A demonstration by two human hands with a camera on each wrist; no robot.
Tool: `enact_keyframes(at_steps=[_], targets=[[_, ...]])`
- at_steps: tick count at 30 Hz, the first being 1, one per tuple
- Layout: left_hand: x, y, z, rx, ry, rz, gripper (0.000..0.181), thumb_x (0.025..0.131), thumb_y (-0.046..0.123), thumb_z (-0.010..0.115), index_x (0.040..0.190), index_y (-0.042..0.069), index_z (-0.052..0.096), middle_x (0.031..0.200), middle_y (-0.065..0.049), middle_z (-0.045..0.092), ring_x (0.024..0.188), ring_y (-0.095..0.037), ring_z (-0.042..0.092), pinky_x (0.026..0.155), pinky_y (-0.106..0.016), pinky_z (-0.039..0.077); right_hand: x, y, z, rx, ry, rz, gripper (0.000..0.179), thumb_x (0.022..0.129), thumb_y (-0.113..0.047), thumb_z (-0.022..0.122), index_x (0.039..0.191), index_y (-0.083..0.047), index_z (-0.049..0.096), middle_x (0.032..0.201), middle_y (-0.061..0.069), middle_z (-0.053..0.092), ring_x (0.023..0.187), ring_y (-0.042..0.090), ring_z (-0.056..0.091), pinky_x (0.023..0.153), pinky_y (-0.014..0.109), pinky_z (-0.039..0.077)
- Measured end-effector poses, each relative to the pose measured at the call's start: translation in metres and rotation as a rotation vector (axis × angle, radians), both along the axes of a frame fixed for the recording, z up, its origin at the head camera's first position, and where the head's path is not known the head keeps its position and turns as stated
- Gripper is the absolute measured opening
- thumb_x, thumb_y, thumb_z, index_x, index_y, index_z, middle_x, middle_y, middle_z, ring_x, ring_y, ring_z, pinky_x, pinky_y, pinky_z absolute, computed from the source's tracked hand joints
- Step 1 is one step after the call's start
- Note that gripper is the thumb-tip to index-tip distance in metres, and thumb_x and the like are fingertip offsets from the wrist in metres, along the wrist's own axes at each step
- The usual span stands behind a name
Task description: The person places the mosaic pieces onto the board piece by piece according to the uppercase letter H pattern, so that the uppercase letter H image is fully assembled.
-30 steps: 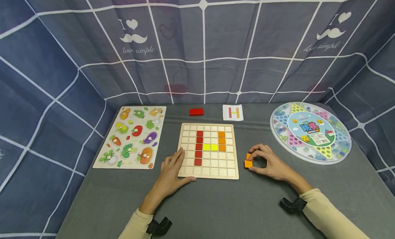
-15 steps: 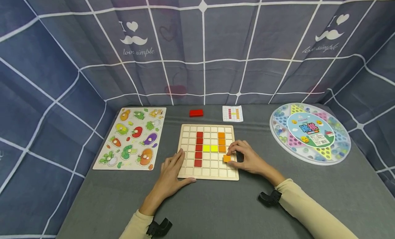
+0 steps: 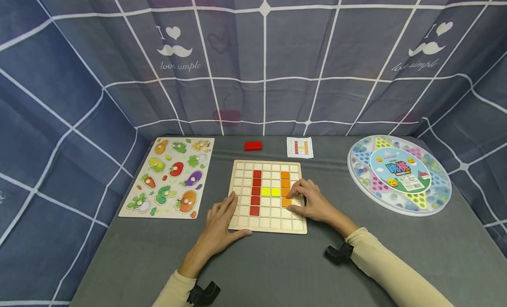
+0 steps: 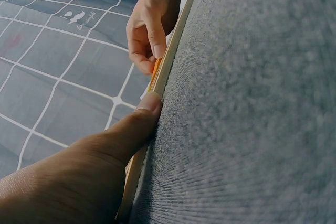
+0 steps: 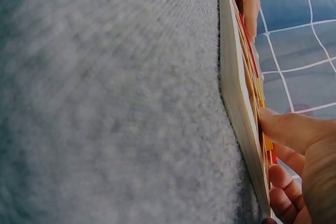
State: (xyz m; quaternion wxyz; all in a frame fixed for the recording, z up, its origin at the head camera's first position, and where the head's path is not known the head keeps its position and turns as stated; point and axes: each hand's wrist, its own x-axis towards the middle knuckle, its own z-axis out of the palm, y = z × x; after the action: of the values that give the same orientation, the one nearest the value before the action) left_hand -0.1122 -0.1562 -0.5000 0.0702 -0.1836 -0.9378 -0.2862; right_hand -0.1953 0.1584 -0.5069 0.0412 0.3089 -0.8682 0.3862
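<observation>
A wooden grid board (image 3: 242, 219) lies on the grey cloth with a red column (image 3: 255, 190), two yellow squares (image 3: 270, 191) and an orange column (image 3: 285, 183) in its cells. My left hand (image 3: 218, 216) rests along the board's left edge, fingers extended and thumb (image 4: 149, 106) at the near edge. At the lower end of the orange column, my right hand (image 3: 310, 202) pinches an orange block (image 3: 286, 202) between thumb and fingers, down at the grid. In the right wrist view, the thumb (image 5: 286, 127) is right at the board's face; the hand partly hides the block.
Behind the board lie a red block (image 3: 253, 146) and a small pattern card (image 3: 299, 147) printed with a similar coloured grid. A vegetable puzzle board (image 3: 170, 177) is at left, a round Chinese checkers board (image 3: 400, 175) at right. A checked curtain (image 3: 237, 56) hangs behind.
My right hand has carried the orange block leftward from the cloth beside the board to the end of the orange column. My left hand stays at the board's edge.
</observation>
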Motion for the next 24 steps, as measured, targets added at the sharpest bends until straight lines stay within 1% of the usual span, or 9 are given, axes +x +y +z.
enact_keyframes(at_steps=[6,15,20,24], targets=[[0.0009,-0.001,-0.0008,-0.006,0.012,0.0,0.104,0.072,0.048,0.083,0.152,0.004,0.034,0.158,-0.015,0.033,0.12,-0.033,0.042,0.098,-0.055,0.03,0.0011,-0.0023,0.0007,0.006,-0.022,-0.007,0.026,0.074,-0.026,0.086,0.095,-0.021,0.072,0.106,-0.003,0.059,0.098,0.017,0.045,0.084,0.038,0.027],[0.0007,-0.0014,-0.0021,-0.01,0.005,0.003,0.105,0.072,0.05,0.082,0.153,0.005,0.033,0.159,-0.013,0.032,0.121,-0.031,0.041,0.099,-0.053,0.03,0.0017,0.0004,-0.0001,0.012,-0.033,0.023,0.029,0.075,-0.027,0.086,0.101,-0.023,0.072,0.108,-0.005,0.058,0.1,0.016,0.043,0.086,0.037,0.026],[0.0008,0.0,-0.0003,-0.009,0.005,0.007,0.104,0.072,0.049,0.083,0.152,0.005,0.033,0.159,-0.014,0.032,0.12,-0.031,0.042,0.098,-0.054,0.03,0.0,0.0025,-0.0017,0.004,-0.008,0.041,0.031,0.076,-0.027,0.085,0.103,-0.021,0.071,0.112,-0.005,0.059,0.103,0.017,0.045,0.09,0.04,0.029],[0.0002,0.0004,0.0003,-0.007,0.0,0.01,0.104,0.072,0.049,0.083,0.152,0.005,0.034,0.159,-0.014,0.032,0.12,-0.031,0.042,0.098,-0.054,0.03,-0.0001,0.0037,-0.0004,0.006,0.019,0.056,0.032,0.076,-0.025,0.085,0.104,-0.019,0.071,0.11,-0.005,0.06,0.104,0.016,0.046,0.092,0.039,0.031]])
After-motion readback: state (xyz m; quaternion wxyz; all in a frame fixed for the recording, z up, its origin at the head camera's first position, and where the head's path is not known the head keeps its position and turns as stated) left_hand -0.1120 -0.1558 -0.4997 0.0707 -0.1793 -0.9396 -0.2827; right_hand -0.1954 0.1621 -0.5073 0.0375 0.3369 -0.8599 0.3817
